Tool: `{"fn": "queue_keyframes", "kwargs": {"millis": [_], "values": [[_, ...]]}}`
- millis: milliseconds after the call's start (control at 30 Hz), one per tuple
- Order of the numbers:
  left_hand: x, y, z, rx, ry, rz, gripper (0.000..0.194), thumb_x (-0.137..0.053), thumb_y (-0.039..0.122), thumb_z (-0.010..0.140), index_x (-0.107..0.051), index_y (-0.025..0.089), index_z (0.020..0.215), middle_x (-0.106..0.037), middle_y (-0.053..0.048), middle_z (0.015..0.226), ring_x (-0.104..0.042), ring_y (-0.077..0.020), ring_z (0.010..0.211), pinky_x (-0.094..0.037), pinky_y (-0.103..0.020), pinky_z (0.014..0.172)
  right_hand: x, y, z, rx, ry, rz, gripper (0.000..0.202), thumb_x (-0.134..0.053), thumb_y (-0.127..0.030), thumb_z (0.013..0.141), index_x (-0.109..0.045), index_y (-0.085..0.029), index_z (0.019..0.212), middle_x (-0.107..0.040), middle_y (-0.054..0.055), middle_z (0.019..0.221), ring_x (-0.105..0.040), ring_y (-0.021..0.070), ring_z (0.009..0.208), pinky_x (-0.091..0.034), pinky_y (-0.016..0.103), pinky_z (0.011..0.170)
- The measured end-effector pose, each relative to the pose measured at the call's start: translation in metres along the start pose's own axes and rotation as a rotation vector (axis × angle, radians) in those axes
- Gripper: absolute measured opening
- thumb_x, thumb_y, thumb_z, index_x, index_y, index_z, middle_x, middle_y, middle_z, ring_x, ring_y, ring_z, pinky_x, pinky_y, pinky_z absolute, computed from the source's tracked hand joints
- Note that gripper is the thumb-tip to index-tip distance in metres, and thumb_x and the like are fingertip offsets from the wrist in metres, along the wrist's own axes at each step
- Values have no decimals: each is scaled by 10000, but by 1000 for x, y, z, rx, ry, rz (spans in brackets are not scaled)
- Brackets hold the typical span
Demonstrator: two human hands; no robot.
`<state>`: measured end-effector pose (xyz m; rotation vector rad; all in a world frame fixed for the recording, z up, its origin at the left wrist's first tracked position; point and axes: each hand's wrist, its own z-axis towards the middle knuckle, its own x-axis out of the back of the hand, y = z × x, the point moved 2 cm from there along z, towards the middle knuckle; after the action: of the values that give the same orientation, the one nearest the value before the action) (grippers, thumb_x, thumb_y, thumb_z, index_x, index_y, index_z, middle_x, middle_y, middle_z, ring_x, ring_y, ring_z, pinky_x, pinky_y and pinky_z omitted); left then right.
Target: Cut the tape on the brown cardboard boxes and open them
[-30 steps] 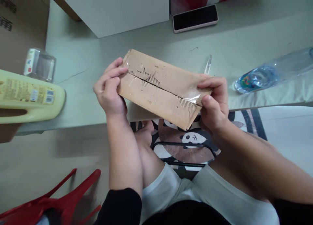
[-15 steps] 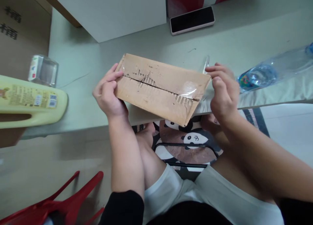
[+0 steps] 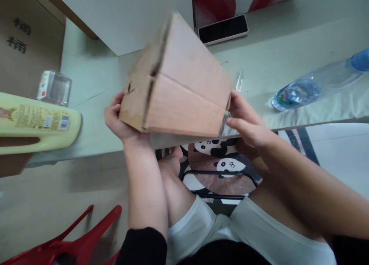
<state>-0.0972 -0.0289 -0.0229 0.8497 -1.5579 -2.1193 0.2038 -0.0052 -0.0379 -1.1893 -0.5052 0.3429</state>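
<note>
A brown cardboard box (image 3: 188,76) is held tilted above the table's near edge, and its large flap side with a crosswise seam faces me. A dark gap runs along its left edge, where the panels do not meet. My left hand (image 3: 122,120) grips the lower left corner, with the fingers partly hidden behind the cardboard. At the right edge, my right hand (image 3: 246,120) has its fingers and thumb closed on the box's border. Just beyond that hand, a slim clear object (image 3: 239,80) lies on the table; its kind is hard to make out.
A clear plastic bottle (image 3: 317,82) lies at the right. A yellow jug (image 3: 54,124) and a small clear box (image 3: 54,88) are at the left. Behind stand a white panel (image 3: 129,19) and a black-topped device (image 3: 223,29). A red stool (image 3: 83,238) is on the floor.
The box has been turned and raised, so a different, broader side now faces me. My right hand has moved left and down to the box's right edge. The left hand stays on the box.
</note>
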Motion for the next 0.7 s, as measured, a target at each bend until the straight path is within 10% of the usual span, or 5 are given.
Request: {"fn": "queue_keyframes", "kwargs": {"millis": [167,467,700], "values": [[-30,-17,-27,393,-152,-129,262,-569,416,812,-651,213,954,-725,-110,1192,-625,-260,1265,-541,-396,1064,-7,-2,-2,123,-55,-175,858,-708,-547,819,-343,-304,1556,-300,43,1682,-229,313,1587,-247,563,1301],[-46,-19,-45,840,-283,-115,481,-533,601,849,-717,158,883,-737,-123,777,-753,-290,801,-618,-343,590,3,-2,-4,86,100,-221,769,-594,-662,880,-345,-358,1542,-386,23,1626,-311,303,1550,-241,559,1307],[-53,-15,-57,904,-473,-11,627,-508,736,866,-728,160,983,-714,-103,714,-648,-175,471,-384,-206,334,6,-11,-6,215,201,-212,577,-521,-548,946,-416,-324,1467,-476,84,1472,-496,300,1365,-416,495,1192]]}}
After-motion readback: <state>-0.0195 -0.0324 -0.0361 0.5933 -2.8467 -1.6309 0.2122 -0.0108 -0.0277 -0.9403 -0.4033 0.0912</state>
